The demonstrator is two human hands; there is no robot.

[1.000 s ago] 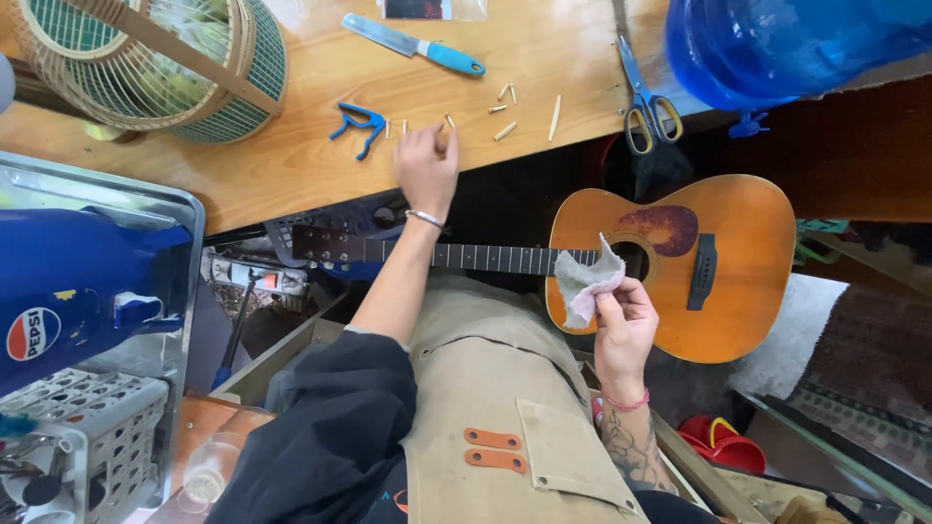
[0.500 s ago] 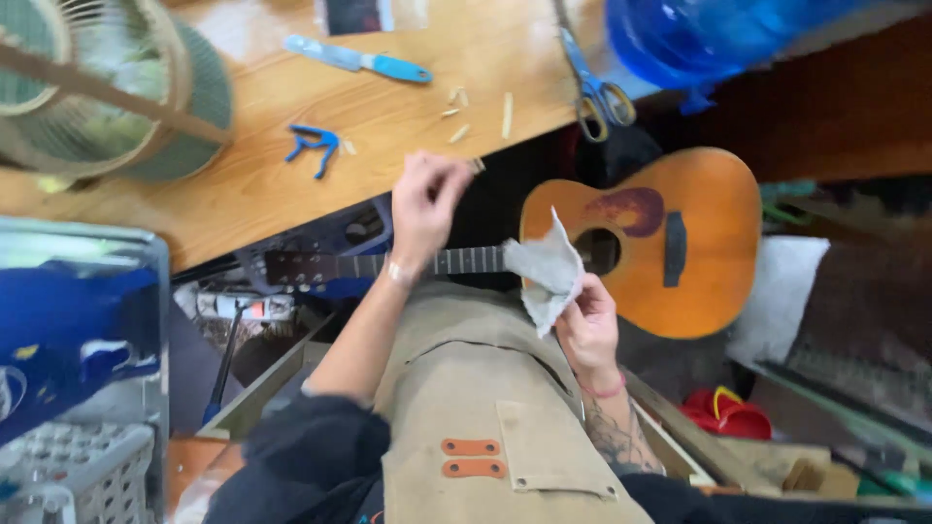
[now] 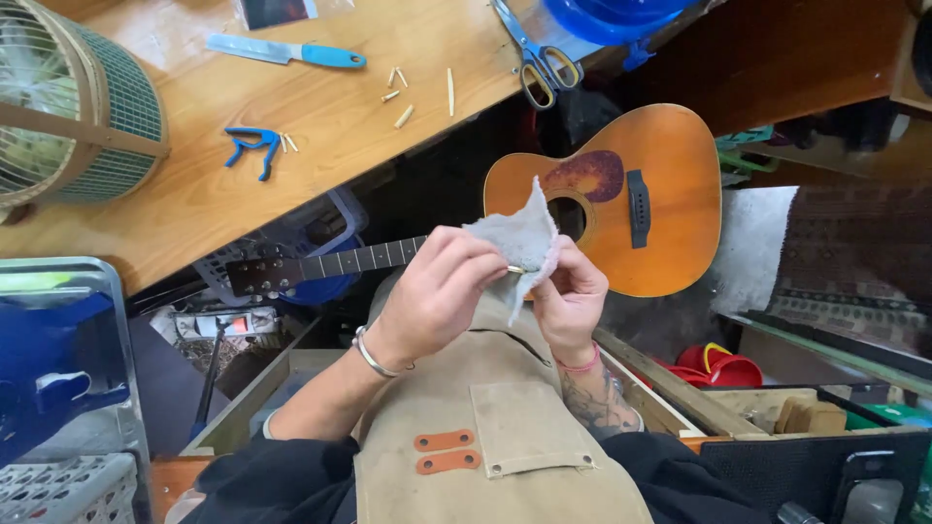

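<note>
An orange-brown acoustic guitar (image 3: 641, 194) lies across my lap below the wooden table edge, its neck (image 3: 330, 264) running left. Both hands meet above the neck, in front of my tan apron (image 3: 485, 427). My left hand (image 3: 437, 296) pinches a small pale wooden pin between its fingertips. My right hand (image 3: 568, 296) holds a crumpled grey-white piece of sanding paper or cloth (image 3: 519, 238) wrapped against the pin's tip.
On the wooden table (image 3: 194, 194) lie a blue-handled knife (image 3: 286, 51), a blue guitar capo (image 3: 250, 147), several small wooden pins (image 3: 403, 92) and scissors (image 3: 534, 58). A basket-like fan cage (image 3: 68, 107) stands at the left. A blue water bottle (image 3: 612, 15) sits at the top.
My left hand came off the table back to my lap with a pin. Both hands now meet, the paper closing around the pin.
</note>
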